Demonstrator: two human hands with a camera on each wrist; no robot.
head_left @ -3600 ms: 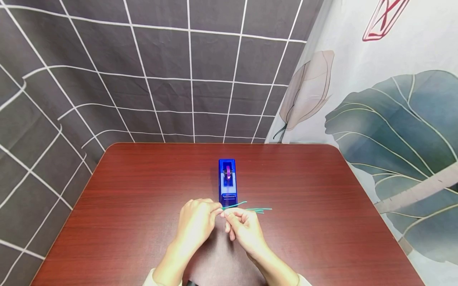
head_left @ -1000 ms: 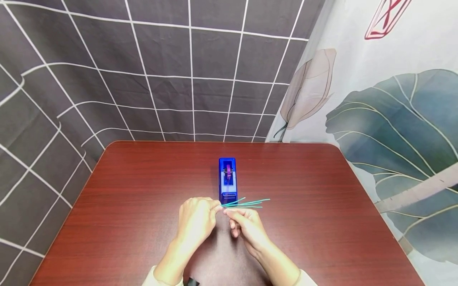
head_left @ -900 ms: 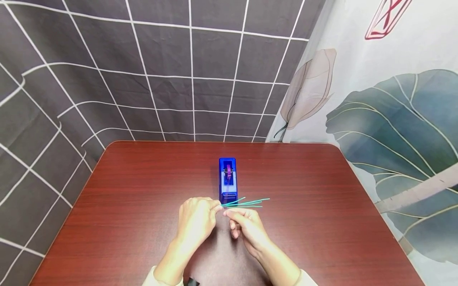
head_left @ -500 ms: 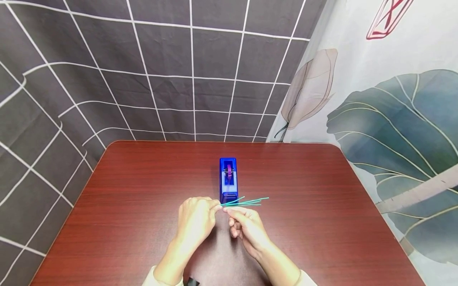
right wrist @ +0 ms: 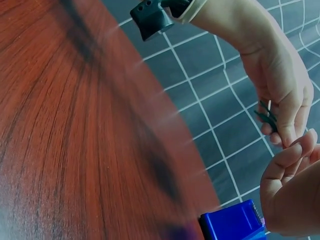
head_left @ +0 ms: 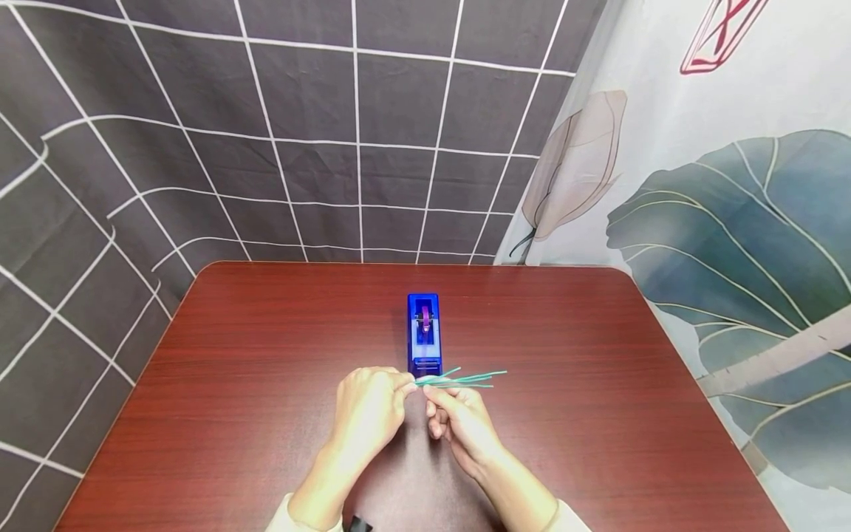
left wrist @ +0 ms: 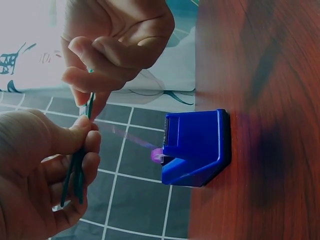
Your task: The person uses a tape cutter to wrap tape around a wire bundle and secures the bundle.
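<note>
A bundle of several thin green wires [head_left: 465,380] is held just in front of a blue tape dispenser [head_left: 424,332], its loose ends fanning out to the right. My left hand [head_left: 372,403] pinches the bundle between thumb and fingers, with the other ends hanging across its palm in the left wrist view. The thumb and index finger of my right hand [head_left: 462,425] pinch the wires close beside the left fingertips. A translucent purple strip of tape [left wrist: 132,137] shows between the hands and the purple tape roll [left wrist: 157,155]; whether it touches the wires is unclear.
The dispenser stands on a reddish-brown wooden table [head_left: 279,325]. A dark grey curtain with white grid lines [head_left: 299,170] hangs behind it, and a white leaf-patterned curtain [head_left: 731,258] on the right. A black device [right wrist: 152,20] sits at the left wrist.
The right fingertips have come up onto the wires, close to the left ones. The bundle has shifted slightly to the right. Its ends are spread differently than in the earliest frame.
</note>
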